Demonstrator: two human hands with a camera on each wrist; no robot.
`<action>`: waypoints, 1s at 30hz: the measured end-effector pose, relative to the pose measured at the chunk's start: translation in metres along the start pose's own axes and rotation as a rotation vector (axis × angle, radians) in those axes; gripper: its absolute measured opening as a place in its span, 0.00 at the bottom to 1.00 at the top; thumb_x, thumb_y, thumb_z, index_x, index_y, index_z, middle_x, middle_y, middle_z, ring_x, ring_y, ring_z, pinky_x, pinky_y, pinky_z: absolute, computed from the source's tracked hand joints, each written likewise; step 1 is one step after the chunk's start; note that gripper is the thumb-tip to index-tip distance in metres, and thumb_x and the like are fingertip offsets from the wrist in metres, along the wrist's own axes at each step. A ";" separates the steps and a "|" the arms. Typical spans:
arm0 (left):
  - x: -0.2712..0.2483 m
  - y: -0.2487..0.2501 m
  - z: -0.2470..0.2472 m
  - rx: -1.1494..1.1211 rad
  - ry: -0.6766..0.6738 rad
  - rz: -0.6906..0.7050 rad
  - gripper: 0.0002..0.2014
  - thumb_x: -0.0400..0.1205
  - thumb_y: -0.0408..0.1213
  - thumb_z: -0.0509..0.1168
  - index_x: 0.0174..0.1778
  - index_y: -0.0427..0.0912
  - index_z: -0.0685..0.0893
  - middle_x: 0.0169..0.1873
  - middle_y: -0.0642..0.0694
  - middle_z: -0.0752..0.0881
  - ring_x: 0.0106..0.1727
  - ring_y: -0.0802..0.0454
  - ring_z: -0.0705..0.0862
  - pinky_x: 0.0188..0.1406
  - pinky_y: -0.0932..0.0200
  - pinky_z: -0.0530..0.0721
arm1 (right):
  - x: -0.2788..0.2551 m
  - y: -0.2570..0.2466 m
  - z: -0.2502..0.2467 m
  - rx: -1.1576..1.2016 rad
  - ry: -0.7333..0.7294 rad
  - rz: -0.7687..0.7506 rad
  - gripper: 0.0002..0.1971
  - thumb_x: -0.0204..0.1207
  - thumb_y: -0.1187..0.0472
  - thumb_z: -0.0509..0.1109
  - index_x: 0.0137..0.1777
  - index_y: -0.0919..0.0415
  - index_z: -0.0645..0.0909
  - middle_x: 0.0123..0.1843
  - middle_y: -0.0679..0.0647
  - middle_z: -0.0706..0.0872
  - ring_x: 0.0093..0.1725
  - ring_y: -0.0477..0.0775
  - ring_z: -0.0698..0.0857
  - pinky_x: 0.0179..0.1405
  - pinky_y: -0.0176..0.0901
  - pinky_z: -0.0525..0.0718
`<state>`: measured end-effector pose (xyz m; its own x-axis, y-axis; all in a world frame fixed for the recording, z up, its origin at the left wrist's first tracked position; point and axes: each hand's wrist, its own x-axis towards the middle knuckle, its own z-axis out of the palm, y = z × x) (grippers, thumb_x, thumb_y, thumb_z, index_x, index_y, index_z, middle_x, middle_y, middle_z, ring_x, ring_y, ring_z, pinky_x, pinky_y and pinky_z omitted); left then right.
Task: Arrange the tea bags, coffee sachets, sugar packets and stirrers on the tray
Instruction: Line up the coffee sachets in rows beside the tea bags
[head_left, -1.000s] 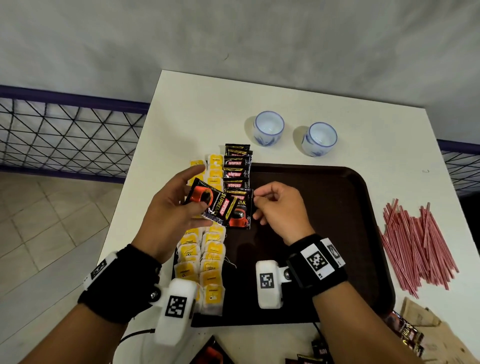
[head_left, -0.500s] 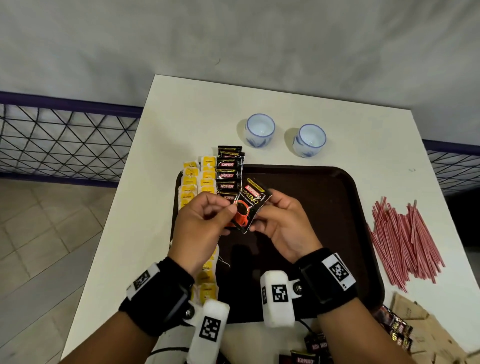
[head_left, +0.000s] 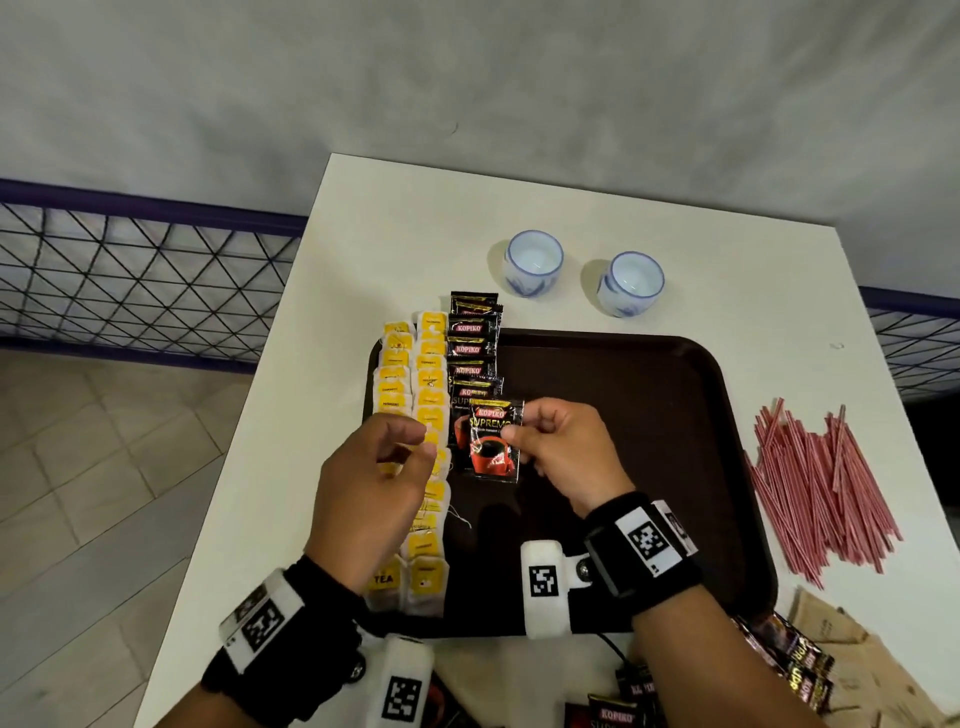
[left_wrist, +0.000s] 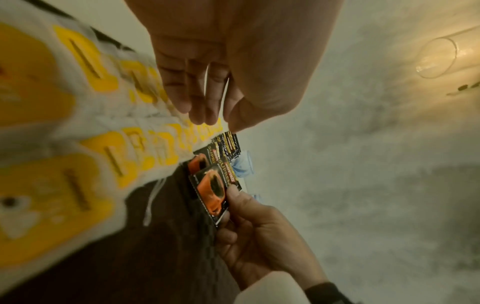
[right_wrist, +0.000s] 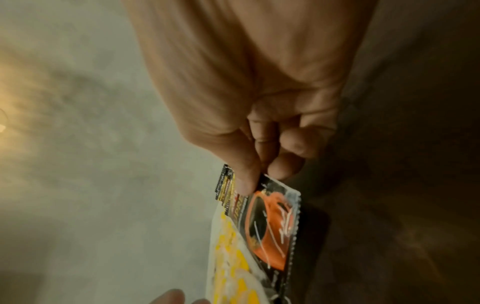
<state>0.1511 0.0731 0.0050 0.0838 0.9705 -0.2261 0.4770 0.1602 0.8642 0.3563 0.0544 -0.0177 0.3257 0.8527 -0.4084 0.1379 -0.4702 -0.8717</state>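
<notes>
Since half a second ago your left hand (head_left: 371, 483) has let go of the coffee sachet (head_left: 493, 441), so now only your right hand (head_left: 563, 457) has it, thumb and fingertips pinched on its right edge. You've also swung it from tilted to upright, and it now sits low over the near end of the sachet row (head_left: 474, 345) on the tray (head_left: 649, 405), overlapping the last one there. Your left hand hovers just left of it over the tea bags (head_left: 413, 374), fingers loosely curled with nothing in them; the left wrist view shows the same, fingertips close together but empty.

Going outward: the tea bags run in two columns down the tray's left side, the sachet row right beside them, both poking past the far rim. Two small cups (head_left: 534, 262) stand on the table (head_left: 405, 218) behind the tray. The red stirrers (head_left: 821, 483) lie in a loose pile on the table, well right of the tray. More sachets (head_left: 784, 660) sit off the tray near your right forearm, next to some brown paper (head_left: 857, 670).
</notes>
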 end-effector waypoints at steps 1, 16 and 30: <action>-0.001 -0.003 -0.001 0.040 -0.014 0.005 0.05 0.81 0.40 0.72 0.50 0.53 0.86 0.49 0.61 0.89 0.50 0.65 0.86 0.45 0.71 0.78 | 0.000 0.001 0.001 -0.003 0.003 0.013 0.04 0.74 0.68 0.78 0.43 0.67 0.85 0.31 0.52 0.84 0.25 0.44 0.80 0.23 0.30 0.75; 0.000 -0.010 -0.008 0.127 -0.029 0.068 0.06 0.82 0.39 0.72 0.53 0.52 0.86 0.52 0.61 0.87 0.49 0.71 0.83 0.39 0.79 0.74 | 0.008 -0.003 0.019 -0.169 0.060 0.000 0.11 0.72 0.62 0.82 0.39 0.50 0.81 0.34 0.52 0.88 0.31 0.48 0.88 0.33 0.45 0.89; -0.040 -0.028 -0.034 0.099 -0.146 0.148 0.08 0.80 0.32 0.73 0.47 0.53 0.90 0.47 0.67 0.89 0.50 0.70 0.85 0.41 0.79 0.77 | -0.001 -0.006 0.021 -0.130 0.074 0.023 0.04 0.77 0.63 0.76 0.47 0.54 0.86 0.34 0.51 0.88 0.31 0.53 0.89 0.39 0.53 0.92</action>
<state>0.1045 0.0360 0.0049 0.2817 0.9445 -0.1691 0.5330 -0.0075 0.8461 0.3356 0.0611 -0.0172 0.3977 0.8244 -0.4027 0.2481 -0.5192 -0.8178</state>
